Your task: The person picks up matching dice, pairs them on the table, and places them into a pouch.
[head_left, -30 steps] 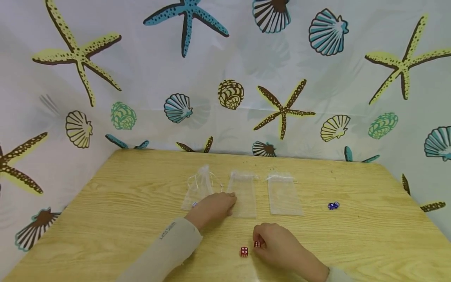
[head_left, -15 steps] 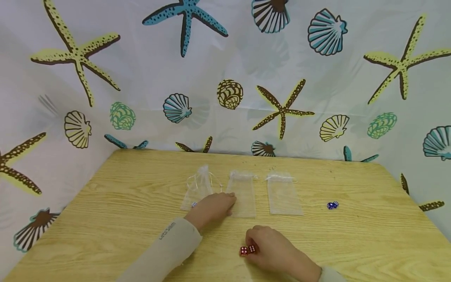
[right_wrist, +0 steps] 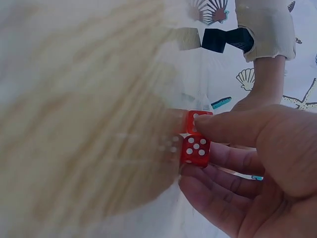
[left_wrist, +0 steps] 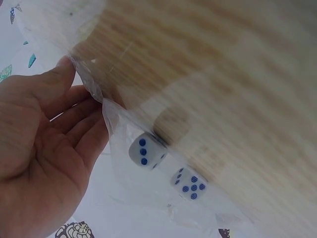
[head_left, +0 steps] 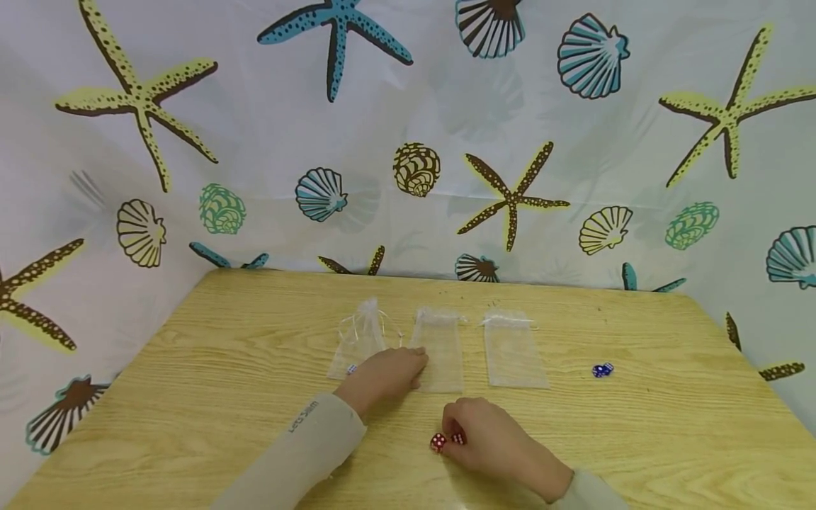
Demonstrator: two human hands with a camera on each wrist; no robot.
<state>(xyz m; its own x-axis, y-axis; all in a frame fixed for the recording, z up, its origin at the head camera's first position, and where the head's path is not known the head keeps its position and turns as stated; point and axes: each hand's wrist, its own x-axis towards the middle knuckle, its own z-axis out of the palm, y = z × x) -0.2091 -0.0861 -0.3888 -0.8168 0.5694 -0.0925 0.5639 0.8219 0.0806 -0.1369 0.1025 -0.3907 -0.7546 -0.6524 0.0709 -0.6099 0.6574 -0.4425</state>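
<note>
My left hand (head_left: 389, 375) lies with relaxed fingers on the table, its fingertips at the left edge of the middle sheer drawstring bag (head_left: 440, 361). Under its wrist, the left sheer bag (head_left: 353, 350) holds white dice with blue pips; two of these, a die (left_wrist: 146, 151) and another die (left_wrist: 189, 184), show in the left wrist view. My right hand (head_left: 487, 435) holds two red dice at the front, with thumb and fingers around them. One red die (right_wrist: 196, 151) sits beside the other red die (right_wrist: 193, 121), which the thumb tip touches.
A third sheer bag (head_left: 515, 354) lies flat right of the middle one. Blue dice (head_left: 602, 370) sit together farther right on the wooden table (head_left: 210, 397). A white curtain (head_left: 382, 85) with sea-life prints hangs behind and along both sides.
My right hand has moved left with one red die to the other, then slightly away from me; the second die has turned and shifted. The left hand has stayed in place.
</note>
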